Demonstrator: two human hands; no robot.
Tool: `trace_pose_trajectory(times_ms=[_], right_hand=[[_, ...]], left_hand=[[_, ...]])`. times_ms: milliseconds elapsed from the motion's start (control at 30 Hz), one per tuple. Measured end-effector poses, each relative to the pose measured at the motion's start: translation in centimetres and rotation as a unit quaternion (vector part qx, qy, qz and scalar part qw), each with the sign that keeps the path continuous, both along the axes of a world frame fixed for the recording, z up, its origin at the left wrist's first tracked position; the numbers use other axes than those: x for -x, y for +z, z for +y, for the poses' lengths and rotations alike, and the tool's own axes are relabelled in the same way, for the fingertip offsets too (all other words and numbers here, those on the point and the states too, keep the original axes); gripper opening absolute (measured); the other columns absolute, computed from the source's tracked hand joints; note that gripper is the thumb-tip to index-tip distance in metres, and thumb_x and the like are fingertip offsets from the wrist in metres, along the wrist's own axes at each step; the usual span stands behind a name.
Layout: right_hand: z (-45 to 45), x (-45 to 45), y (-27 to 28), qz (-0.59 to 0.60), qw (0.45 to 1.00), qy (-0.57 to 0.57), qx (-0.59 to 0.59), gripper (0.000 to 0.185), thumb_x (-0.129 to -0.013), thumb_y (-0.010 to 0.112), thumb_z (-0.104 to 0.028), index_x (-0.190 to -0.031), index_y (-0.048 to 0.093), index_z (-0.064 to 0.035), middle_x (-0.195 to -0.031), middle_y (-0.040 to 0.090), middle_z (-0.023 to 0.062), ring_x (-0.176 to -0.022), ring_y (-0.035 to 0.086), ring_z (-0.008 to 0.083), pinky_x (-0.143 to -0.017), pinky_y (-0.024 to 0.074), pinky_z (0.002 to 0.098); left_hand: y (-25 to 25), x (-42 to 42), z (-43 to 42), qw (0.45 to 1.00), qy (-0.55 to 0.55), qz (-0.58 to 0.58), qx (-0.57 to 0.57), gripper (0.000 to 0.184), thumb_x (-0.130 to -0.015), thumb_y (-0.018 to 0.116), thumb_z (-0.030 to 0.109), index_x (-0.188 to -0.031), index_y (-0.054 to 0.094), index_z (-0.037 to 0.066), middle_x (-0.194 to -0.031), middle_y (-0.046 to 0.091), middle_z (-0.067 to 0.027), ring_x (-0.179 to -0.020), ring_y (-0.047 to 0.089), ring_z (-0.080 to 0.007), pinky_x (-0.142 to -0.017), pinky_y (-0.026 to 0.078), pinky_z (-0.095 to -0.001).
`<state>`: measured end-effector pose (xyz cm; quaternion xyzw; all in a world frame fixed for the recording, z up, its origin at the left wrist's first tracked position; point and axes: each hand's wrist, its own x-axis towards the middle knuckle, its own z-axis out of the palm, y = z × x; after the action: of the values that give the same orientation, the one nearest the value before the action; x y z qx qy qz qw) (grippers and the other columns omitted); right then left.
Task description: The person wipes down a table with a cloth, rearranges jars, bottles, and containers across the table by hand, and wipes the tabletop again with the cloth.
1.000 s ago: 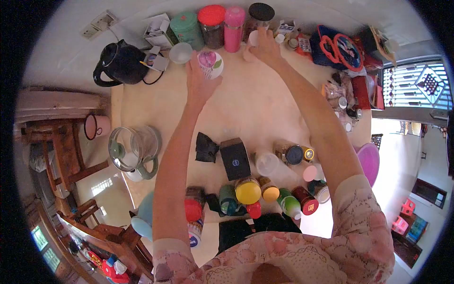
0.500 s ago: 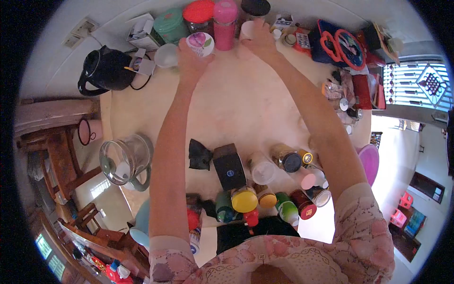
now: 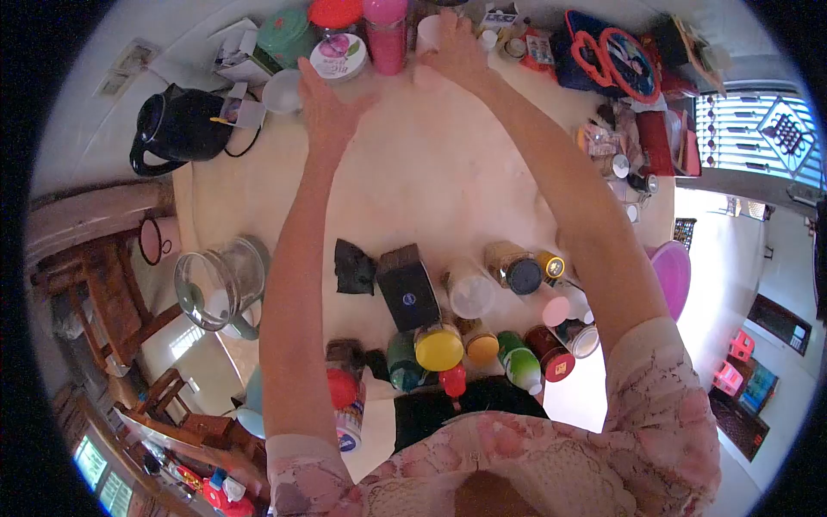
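Fingers of the left hand [image 3: 330,110] are spread, with the thumb well apart, just below the round tub [image 3: 338,57]; whether a fingertip touches it cannot be told. The tub sits upright on the tabletop [image 3: 413,172], in front of the red-lidded jar [image 3: 334,33]. A pale bowl [image 3: 282,91] lies on the hand's outer side, near the kettle [image 3: 183,125]. The right hand [image 3: 458,59] has its fingers against the white cup [image 3: 430,33], right of the pink flask [image 3: 385,39]; how firmly they close is unclear.
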<state>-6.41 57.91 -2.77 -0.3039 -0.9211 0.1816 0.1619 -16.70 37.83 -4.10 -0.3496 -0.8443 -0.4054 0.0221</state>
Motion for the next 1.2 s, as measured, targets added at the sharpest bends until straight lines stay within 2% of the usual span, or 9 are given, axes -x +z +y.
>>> trace_pose_trajectory(times_ms=[100,267,367,467,533,633,933,1100,1200], right_hand=[[-0.4,-0.9,1.1,0.0,1.0,-0.002,-0.016,0.079,-0.069,0.07,-0.03,-0.127,0.026,0.0017,-0.116,0.043,0.0288,-0.104,0.049,0.043,-0.085,0.0454,0.0437],[-2.8,-4.7,3.0,0.012,0.999,-0.001,-0.039,0.078,-0.071,0.068,-0.027,-0.13,0.026,0.0018,-0.119,0.043,0.0275,-0.108,0.048,0.0411,-0.087,0.0452,0.0425],[-5.7,-7.7,3.7,0.033,0.998,0.013,-0.054,0.077,-0.072,0.067,-0.026,-0.131,0.026,0.0018,-0.121,0.043,0.0267,-0.11,0.048,0.04,-0.088,0.0451,0.0417],[-8.6,-11.2,4.2,-0.09,0.99,0.077,0.074,0.082,-0.067,0.069,-0.021,-0.134,0.025,-0.0033,-0.126,0.038,0.0258,-0.114,0.042,0.0408,-0.094,0.0388,0.0449],[-11.6,-14.0,4.7,-0.032,0.989,0.126,0.068,0.056,-0.074,0.068,-0.032,-0.116,0.049,-0.0011,-0.11,0.054,0.0197,-0.09,0.059,0.0303,-0.08,0.0475,0.0378],[-14.6,-18.0,6.3,-0.029,0.985,0.105,0.133,0.039,-0.078,0.064,-0.03,-0.108,0.059,-0.0048,-0.105,0.059,0.0131,-0.088,0.06,0.0233,-0.079,0.0479,0.0338],[-23.9,-30.4,7.8,-0.098,0.966,0.158,0.178,0.03,-0.079,0.063,-0.018,-0.106,0.058,-0.004,-0.096,0.062,0.0126,-0.078,0.062,0.0224,-0.069,0.0503,0.0311],[-33.0,-32.6,6.7,-0.071,0.927,0.229,0.286,0.027,-0.078,0.062,-0.014,-0.102,0.058,-0.0012,-0.095,0.06,0.0153,-0.073,0.063,0.0246,-0.066,0.0512,0.0321],[-37.8,-31.0,7.0,-0.035,0.911,0.297,0.286,0.03,-0.078,0.061,-0.014,-0.105,0.056,-0.0015,-0.1,0.058,0.016,-0.083,0.061,0.0287,-0.074,0.0501,0.0352]], left_hand=[[0.3,-2.9,-3.8,0.999,-0.01,0.033,0.036,0.104,-0.063,0.079,0.031,-0.135,0.014,-0.006,-0.129,0.033,-0.0295,-0.12,0.034,-0.0417,-0.099,0.033,-0.0437],[-0.4,-9.6,-13.6,0.982,-0.04,-0.171,0.065,0.079,-0.073,0.072,0.028,-0.133,0.031,-0.002,-0.135,0.034,-0.0246,-0.12,0.04,-0.0358,-0.095,0.039,-0.0405],[-0.2,-13.2,-18.9,0.975,-0.01,-0.202,0.092,0.069,-0.074,0.071,0.02,-0.131,0.036,0.0,-0.132,0.039,-0.0225,-0.114,0.046,-0.0335,-0.091,0.043,-0.0378],[-2.1,-16.1,-23.4,0.956,0.012,-0.279,0.096,0.063,-0.076,0.068,0.018,-0.13,0.039,0.002,-0.13,0.043,-0.0194,-0.109,0.05,-0.0321,-0.091,0.042,-0.0378],[-2.6,-17.7,-25.8,0.963,0.009,-0.242,0.119,0.059,-0.077,0.066,0.018,-0.128,0.041,0.002,-0.127,0.046,-0.0183,-0.109,0.051,-0.0302,-0.09,0.042,-0.0371],[-1.6,-19.4,-28.3,0.961,0.008,-0.227,0.156,0.051,-0.079,0.063,0.018,-0.123,0.045,0.002,-0.122,0.05,-0.0189,-0.108,0.052,-0.0306,-0.09,0.042,-0.0373],[3.1,-20.9,-35.2,0.959,0.033,-0.248,0.134,0.034,-0.082,0.056,0.014,-0.113,0.054,0.001,-0.106,0.061,-0.0173,-0.09,0.06,-0.0264,-0.08,0.047,-0.0351],[5.4,-19.8,-39.1,0.948,0.108,-0.268,0.131,0.034,-0.083,0.054,0.014,-0.115,0.054,0.001,-0.108,0.06,-0.0183,-0.095,0.06,-0.0263,-0.083,0.046,-0.0349],[5.8,-19.1,-41.9,0.942,0.13,-0.275,0.143,0.035,-0.084,0.053,0.016,-0.115,0.054,0.001,-0.109,0.06,-0.0191,-0.098,0.059,-0.0278,-0.084,0.046,-0.0348]])
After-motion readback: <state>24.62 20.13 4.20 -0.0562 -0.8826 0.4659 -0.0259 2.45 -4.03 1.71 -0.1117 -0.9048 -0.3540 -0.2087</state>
